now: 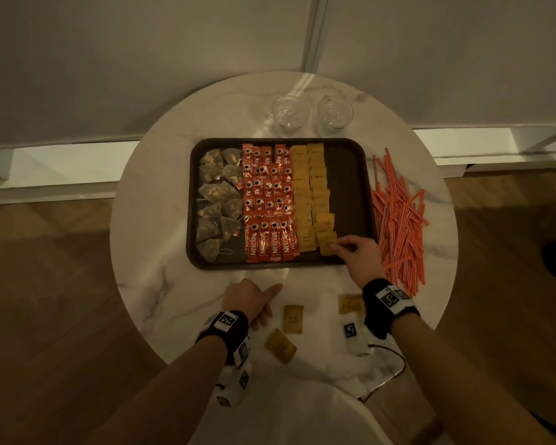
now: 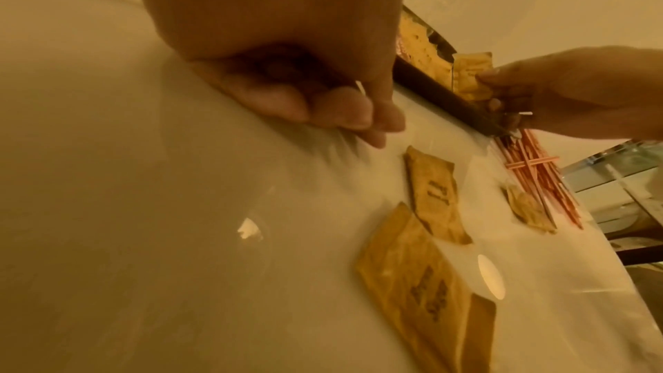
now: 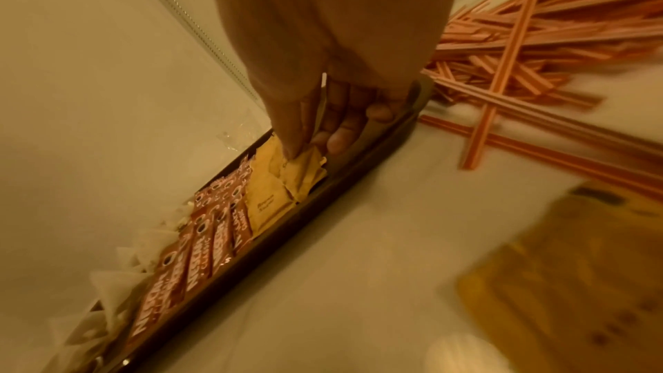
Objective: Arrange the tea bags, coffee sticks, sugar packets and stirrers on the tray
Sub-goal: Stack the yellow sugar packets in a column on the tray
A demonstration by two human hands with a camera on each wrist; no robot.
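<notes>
The dark tray (image 1: pixel 350 175) holds a column of tea bags (image 1: pixel 217 200) on the left, red coffee sticks (image 1: pixel 268 200) in the middle and yellow sugar packets (image 1: pixel 308 194) beside them. My right hand (image 1: pixel 334 248) pinches one sugar packet (image 1: pixel 326 244) at the near end of the sugar column, low over the tray (image 3: pixel 287 237); thumb and fingertips (image 3: pixel 297 149) hold its corner. Three loose sugar packets (image 1: pixel 292 319) (image 1: pixel 280 345) (image 1: pixel 351 304) lie on the table in front of the tray. My left hand (image 1: pixel 257 300) rests on the table with loosely curled fingers (image 2: pixel 358 115), holding nothing. Red striped stirrers (image 1: pixel 398 220) lie heaped right of the tray.
The round white marble table (image 1: pixel 161 252) stands against a wall. Two clear glasses (image 1: pixel 291 115) (image 1: pixel 334 114) stand behind the tray. The tray's right strip is bare. A white device with a cable (image 1: pixel 355 340) lies near my right wrist.
</notes>
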